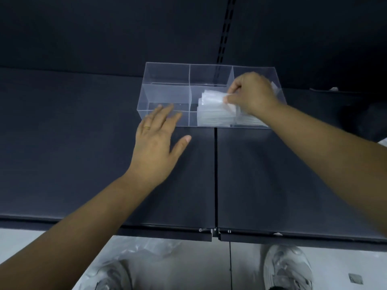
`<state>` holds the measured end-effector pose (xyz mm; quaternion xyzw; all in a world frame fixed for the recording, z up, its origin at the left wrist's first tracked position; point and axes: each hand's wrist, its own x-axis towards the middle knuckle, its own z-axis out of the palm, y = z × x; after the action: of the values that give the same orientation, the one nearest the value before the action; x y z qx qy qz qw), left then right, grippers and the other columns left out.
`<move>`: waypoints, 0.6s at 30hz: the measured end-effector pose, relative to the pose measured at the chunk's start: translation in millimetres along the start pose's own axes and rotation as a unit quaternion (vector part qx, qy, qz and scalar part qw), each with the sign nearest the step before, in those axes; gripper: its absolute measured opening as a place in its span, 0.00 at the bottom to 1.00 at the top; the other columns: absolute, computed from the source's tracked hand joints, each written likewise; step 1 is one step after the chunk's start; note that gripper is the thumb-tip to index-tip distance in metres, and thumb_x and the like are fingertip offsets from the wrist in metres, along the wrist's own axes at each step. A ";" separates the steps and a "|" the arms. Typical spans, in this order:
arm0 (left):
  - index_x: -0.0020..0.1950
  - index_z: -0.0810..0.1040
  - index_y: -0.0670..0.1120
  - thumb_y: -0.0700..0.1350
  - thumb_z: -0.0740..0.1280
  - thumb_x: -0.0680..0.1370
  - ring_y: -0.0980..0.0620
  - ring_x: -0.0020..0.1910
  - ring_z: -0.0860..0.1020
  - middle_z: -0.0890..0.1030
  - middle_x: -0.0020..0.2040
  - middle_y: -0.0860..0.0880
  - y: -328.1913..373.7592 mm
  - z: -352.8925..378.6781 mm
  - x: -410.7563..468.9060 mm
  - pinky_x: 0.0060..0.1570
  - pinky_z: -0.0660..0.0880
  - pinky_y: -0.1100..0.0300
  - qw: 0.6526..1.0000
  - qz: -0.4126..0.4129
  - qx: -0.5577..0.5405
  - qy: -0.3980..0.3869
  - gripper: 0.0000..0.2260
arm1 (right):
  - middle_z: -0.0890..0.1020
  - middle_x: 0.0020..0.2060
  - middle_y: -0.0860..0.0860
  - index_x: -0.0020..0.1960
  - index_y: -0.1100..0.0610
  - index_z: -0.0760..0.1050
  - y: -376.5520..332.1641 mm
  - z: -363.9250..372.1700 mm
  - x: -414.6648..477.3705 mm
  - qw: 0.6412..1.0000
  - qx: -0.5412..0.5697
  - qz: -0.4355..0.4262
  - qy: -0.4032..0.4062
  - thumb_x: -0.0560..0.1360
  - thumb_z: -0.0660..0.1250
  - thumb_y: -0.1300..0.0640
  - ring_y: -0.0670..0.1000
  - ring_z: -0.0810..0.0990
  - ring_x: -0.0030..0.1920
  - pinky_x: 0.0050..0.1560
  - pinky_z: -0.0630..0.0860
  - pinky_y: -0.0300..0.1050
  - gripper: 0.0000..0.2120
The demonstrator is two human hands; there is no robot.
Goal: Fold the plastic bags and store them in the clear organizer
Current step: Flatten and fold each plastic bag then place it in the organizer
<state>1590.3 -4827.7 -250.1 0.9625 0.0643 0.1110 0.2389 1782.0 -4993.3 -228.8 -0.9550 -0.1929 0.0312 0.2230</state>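
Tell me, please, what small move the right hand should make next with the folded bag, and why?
Probably lower the right hand and set the folded bag onto the stack of bags in the middle front compartment of the organizer, then let go. The hand pinches the bag just above that stack, and the open left hand rests at the organizer's front-left wall, seemingly steadying it.

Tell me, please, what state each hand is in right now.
Left hand: open, fingers straight, at the front left corner of the clear organizer.
Right hand: closed, pinching a folded plastic bag over the organizer.
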 end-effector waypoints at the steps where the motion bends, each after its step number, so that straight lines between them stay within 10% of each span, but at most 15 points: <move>1: 0.76 0.61 0.46 0.55 0.58 0.80 0.49 0.78 0.50 0.57 0.78 0.48 -2.3 1.1 1.3 0.75 0.44 0.52 0.999 0.003 0.039 -0.018 0.27 | 0.81 0.48 0.49 0.43 0.53 0.81 0.3 2.9 -0.2 0.999 -0.043 -0.005 0.007 0.69 0.75 0.53 0.52 0.76 0.55 0.61 0.67 0.47 0.06; 8: 0.79 0.46 0.47 0.62 0.47 0.78 0.52 0.77 0.38 0.43 0.79 0.50 -16.2 12.1 -0.2 0.74 0.35 0.50 0.989 0.010 0.125 -0.076 0.33 | 0.76 0.50 0.53 0.50 0.59 0.79 -12.6 -0.2 -20.2 0.982 0.006 -0.180 0.057 0.76 0.62 0.65 0.55 0.76 0.52 0.53 0.73 0.48 0.08; 18: 0.78 0.42 0.48 0.65 0.43 0.75 0.53 0.76 0.36 0.40 0.79 0.51 -19.0 11.3 -13.0 0.74 0.33 0.49 0.989 0.010 0.108 -0.099 0.36 | 0.74 0.61 0.50 0.65 0.51 0.74 -18.7 11.0 -37.7 0.963 -0.130 -0.160 -0.172 0.76 0.49 0.33 0.52 0.70 0.62 0.60 0.69 0.51 0.30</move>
<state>1579.2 -4818.4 -271.2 0.9896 0.0421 0.0100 0.1374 1739.0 -4987.7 -231.5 -0.9125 -0.3814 0.1338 0.0623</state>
